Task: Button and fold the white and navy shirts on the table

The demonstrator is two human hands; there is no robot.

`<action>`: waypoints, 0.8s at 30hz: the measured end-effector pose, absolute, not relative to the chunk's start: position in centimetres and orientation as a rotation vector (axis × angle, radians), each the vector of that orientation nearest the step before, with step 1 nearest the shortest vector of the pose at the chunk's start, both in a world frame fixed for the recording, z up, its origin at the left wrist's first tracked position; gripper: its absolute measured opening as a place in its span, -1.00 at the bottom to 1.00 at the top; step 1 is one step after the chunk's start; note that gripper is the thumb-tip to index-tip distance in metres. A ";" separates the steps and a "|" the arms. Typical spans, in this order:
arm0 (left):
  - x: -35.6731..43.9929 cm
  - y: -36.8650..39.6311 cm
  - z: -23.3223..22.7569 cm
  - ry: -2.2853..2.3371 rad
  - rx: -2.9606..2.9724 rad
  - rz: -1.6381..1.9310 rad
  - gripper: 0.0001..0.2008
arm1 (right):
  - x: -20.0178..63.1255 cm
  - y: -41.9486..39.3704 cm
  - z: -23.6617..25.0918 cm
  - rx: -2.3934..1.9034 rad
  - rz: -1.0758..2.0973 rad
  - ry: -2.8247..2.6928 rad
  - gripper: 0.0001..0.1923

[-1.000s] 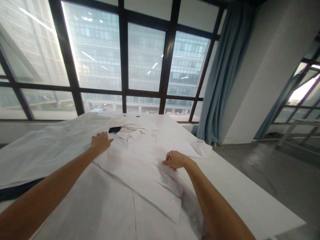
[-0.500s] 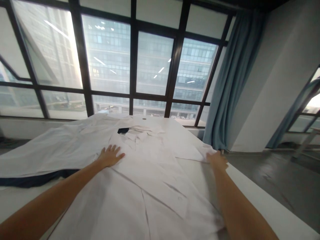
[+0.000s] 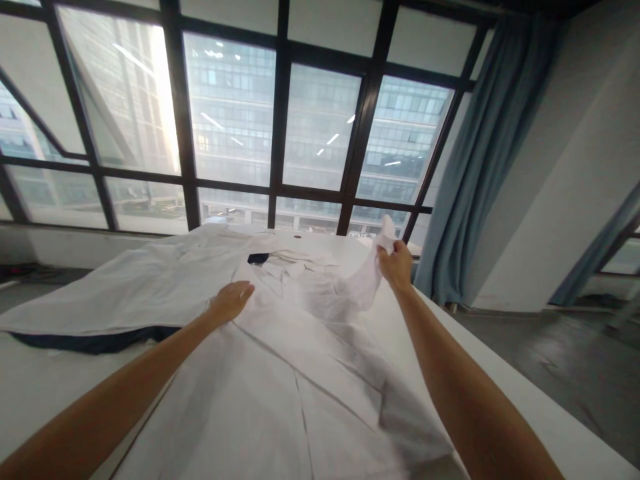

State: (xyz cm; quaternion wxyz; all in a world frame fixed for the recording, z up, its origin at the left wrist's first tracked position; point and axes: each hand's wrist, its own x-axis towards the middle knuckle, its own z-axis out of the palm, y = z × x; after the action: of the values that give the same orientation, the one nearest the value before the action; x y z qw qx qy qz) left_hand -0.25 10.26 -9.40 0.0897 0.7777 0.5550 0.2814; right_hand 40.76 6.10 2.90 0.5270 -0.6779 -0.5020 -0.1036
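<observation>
**Sleeve raised off a white shirt on the table**

A second white garment (image 3: 125, 287) lies spread at the left over a dark blue cloth (image 3: 95, 340). Beside it, the left hand (image 3: 231, 301) rests flat and open on the white button-up cotton shirt (image 3: 280, 373), near its collar (image 3: 287, 267). The shirt lies front up on the long white table (image 3: 505, 393). To the right, the right hand (image 3: 396, 263) is closed around the shirt's short sleeve (image 3: 367, 277), holding it up above the table, with a blue curtain (image 3: 480, 160) beyond

Two hands (image 3: 233, 301), perhaps two white shirts (image 3: 280, 360), one table (image 3: 525, 407).
</observation>
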 end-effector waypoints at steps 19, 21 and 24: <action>-3.1 -0.4 -6.7 0.966 1.765 0.506 -0.48 | 24.2 -4.4 -6.5 -1.153 0.448 -2.556 0.05; -3.7 -0.6 -5.7 0.911 1.870 0.564 -0.51 | 25.7 -3.7 -6.3 -1.180 0.444 -2.586 -0.03; -4.8 -1.4 -4.1 0.835 1.971 0.510 -0.48 | 28.1 -2.3 -6.6 -1.332 0.401 -2.567 -0.24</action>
State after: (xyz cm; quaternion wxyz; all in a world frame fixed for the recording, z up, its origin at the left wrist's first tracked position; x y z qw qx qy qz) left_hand -4.82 -1.36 -4.08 0.4531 0.7984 0.3383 0.2067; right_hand 28.14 -2.34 -6.58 0.1110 -0.4533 -0.8738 0.1366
